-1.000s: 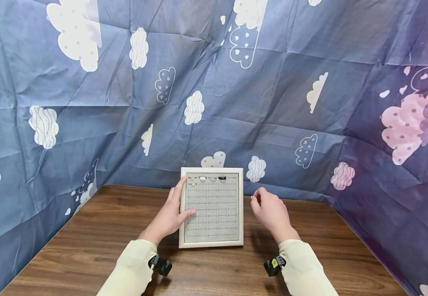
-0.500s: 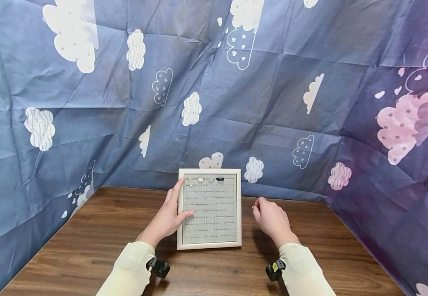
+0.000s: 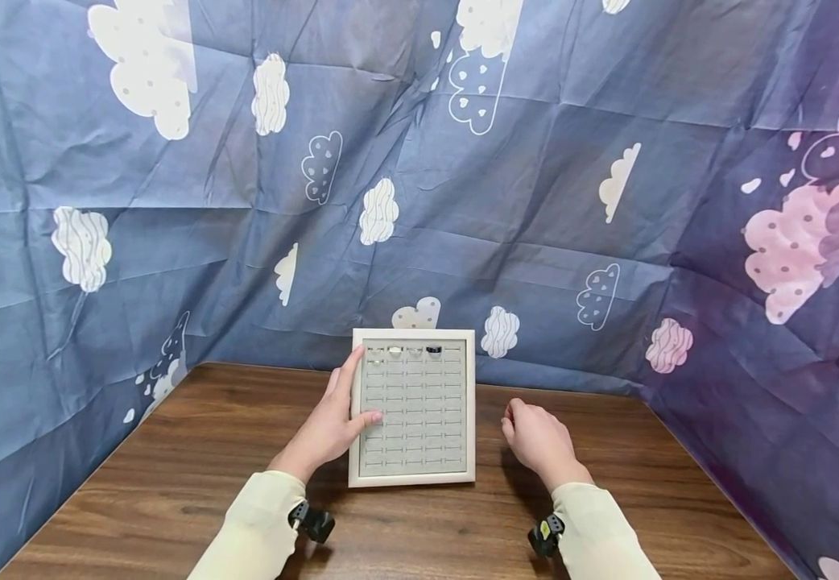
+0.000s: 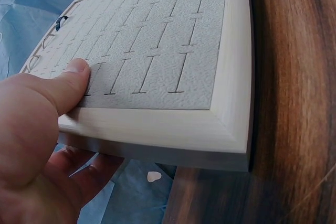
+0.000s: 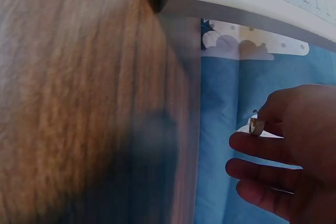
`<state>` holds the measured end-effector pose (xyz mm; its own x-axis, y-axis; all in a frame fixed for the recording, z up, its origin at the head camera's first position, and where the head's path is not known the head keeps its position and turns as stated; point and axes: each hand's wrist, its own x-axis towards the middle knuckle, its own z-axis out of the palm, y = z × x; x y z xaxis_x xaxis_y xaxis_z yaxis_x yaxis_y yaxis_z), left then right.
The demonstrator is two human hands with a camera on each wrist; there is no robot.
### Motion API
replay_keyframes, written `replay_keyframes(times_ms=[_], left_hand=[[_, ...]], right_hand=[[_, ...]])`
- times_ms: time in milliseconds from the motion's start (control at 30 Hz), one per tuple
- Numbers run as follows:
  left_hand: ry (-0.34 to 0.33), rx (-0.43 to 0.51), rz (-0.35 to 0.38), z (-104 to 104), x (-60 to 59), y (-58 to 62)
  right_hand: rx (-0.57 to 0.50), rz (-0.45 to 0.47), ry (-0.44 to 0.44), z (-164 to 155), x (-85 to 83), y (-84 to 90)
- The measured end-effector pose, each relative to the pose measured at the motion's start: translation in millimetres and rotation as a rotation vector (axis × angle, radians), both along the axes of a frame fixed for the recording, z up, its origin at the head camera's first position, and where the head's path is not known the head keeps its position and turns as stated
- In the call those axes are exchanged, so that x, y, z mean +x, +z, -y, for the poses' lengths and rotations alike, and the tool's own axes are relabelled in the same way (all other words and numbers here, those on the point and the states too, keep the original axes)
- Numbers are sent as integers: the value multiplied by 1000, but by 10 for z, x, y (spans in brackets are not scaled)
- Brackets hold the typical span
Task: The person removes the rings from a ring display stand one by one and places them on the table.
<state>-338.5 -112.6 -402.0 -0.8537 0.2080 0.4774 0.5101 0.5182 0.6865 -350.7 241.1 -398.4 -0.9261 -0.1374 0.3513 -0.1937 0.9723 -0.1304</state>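
Note:
My left hand [image 3: 324, 427] grips the left side of a ring display board [image 3: 414, 419] with a cream frame and grey slotted padding. The thumb [image 4: 77, 74] lies on the padding, and the other fingers reach behind the frame. Several rings sit in the top slots, among them a dark ring [image 3: 434, 350] and a white-topped ring [image 3: 395, 350]; another small ring [image 3: 377, 362] is in the second row at the left. To the board's right, over the table, my right hand [image 3: 541, 439] pinches a gold-coloured ring [image 5: 256, 126] between thumb and index finger.
The board stands tilted on a brown wood-grain table [image 3: 173, 475]. Blue cloth [image 3: 506, 201] with a cloud pattern hangs behind and along both sides. Each wrist carries a small black camera, such as the left wrist camera [image 3: 312, 522].
My right hand has moved down toward the table and slightly right, away from the board, still pinching the ring. My left hand and the board hold their place.

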Motion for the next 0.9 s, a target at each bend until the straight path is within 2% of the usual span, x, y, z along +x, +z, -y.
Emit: replay_keyframes(times_ms=[367,900], left_hand=[[3,-7,-7,4,-1,2],[-6,2,-4,25,-8,-3]], right_hand=[[37,15,18,-38,19,-133],[77,80,18,-47,65,-177]])
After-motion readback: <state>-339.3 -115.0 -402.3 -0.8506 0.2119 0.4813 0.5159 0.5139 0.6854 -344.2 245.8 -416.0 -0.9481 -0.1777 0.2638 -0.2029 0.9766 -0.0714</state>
